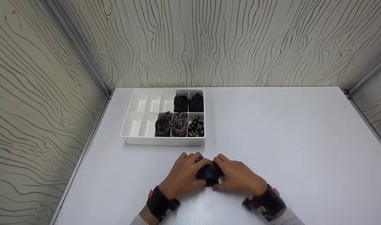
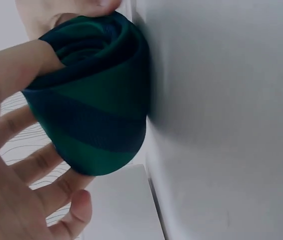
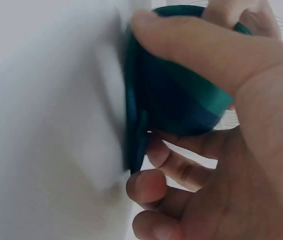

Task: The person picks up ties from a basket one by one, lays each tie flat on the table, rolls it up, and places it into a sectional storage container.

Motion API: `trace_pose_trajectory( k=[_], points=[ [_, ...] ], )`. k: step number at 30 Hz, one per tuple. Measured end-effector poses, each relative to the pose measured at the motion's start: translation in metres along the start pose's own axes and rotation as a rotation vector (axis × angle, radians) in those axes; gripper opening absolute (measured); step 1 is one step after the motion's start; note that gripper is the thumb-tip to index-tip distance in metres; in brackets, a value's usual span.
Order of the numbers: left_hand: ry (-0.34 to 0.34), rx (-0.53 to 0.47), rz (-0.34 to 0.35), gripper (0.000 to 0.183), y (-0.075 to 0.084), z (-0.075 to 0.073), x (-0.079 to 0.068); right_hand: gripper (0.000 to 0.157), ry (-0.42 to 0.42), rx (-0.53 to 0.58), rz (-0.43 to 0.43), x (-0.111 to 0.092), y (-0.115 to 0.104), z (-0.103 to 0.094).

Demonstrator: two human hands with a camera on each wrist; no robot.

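A rolled necktie [image 1: 208, 175] with green and navy stripes lies on the white table in front of me, held between both hands. My left hand [image 1: 185, 175] grips its left side; in the left wrist view the thumb presses into the top of the roll [image 2: 99, 115] and fingers reach behind it. My right hand [image 1: 239, 176] holds the right side. In the right wrist view its thumb lies across the roll [image 3: 179, 95], and the fingertips are by a flat end of the tie standing out along the table.
A white divided box [image 1: 162, 141] stands beyond the hands, to the left. Several rolled dark patterned ties [image 1: 179, 124] fill compartments on its right side; the left compartments hold nothing. Wood-grain panels [image 1: 206, 43] enclose the table [image 1: 271, 125] at the back and sides.
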State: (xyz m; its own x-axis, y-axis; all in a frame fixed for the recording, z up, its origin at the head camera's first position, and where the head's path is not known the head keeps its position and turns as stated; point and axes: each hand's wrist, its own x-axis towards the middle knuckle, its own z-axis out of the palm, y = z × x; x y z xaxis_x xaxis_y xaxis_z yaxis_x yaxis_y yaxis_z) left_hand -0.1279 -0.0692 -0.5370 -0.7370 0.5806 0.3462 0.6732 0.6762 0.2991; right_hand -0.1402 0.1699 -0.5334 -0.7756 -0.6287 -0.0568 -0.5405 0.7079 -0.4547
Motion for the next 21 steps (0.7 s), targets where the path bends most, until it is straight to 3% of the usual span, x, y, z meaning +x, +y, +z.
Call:
trace_pose_trajectory(
  k=[5, 8, 14, 21],
  points=[
    [-0.023, 0.005, -0.015, 0.053, 0.0017, 0.0008, -0.0001, 0.072, -0.020, 0.042, 0.032, -0.0014, -0.0009, -0.0005],
    [-0.023, 0.010, -0.005, 0.051, 0.0018, 0.0008, 0.0004, 0.065, 0.001, 0.056, 0.036, -0.0004, -0.0024, -0.0018],
    [-0.029, -0.017, 0.008, 0.060, 0.0004, 0.0003, 0.0006, 0.060, 0.029, 0.061, 0.017, 0.0008, -0.0023, -0.0041],
    [-0.031, 0.004, 0.027, 0.054, -0.0003, -0.0030, 0.0017, 0.055, 0.024, 0.081, -0.007, 0.0004, -0.0015, -0.0048]
  ],
)
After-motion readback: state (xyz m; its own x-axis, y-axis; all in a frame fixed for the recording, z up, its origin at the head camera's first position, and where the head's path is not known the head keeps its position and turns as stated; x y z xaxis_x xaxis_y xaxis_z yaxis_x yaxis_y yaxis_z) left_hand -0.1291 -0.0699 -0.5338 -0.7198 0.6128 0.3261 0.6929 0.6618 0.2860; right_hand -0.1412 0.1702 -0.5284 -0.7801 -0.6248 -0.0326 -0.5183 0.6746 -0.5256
